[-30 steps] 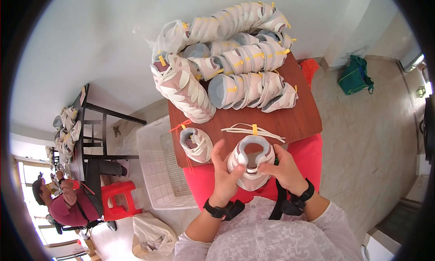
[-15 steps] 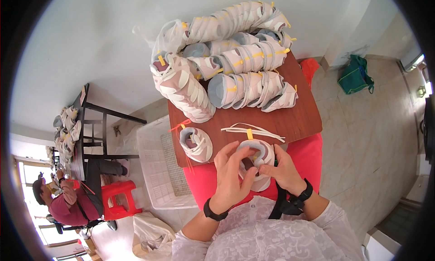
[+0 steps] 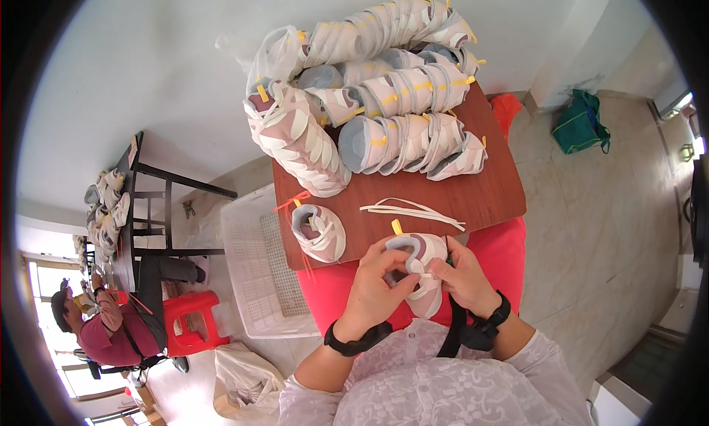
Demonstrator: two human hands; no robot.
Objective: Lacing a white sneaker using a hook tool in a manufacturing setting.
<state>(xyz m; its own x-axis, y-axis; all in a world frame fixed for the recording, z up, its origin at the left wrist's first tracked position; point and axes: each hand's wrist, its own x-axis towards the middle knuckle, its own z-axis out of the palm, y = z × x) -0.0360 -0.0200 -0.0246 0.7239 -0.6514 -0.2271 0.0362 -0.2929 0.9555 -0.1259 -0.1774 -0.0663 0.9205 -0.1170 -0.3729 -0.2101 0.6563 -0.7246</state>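
Observation:
Close to my body, between both hands, is a small pink and white shoe upper with grey lining and a yellow heel loop pointing away from me. My left hand holds its left side, thumb and fingers bent in at the opening. On the other side, my right hand grips the edge by the eyelets, thumb over the front. A bit of white lace seems to show between the fingertips, too small to be sure. A laced shoe upper with red string at its heel stands left on the table. Loose white laces lie beyond my hands.
Stacked rows of shoe uppers fill the far part of the brown table. A white plastic crate stands left of it. Farther left a person sits by a black table. A green bag rests on the floor at right.
The shoe upper has turned in my hands, its heel loop swinging left and its toe showing more. My left fingers have curled in at the opening; my right hand stays near the eyelet edge.

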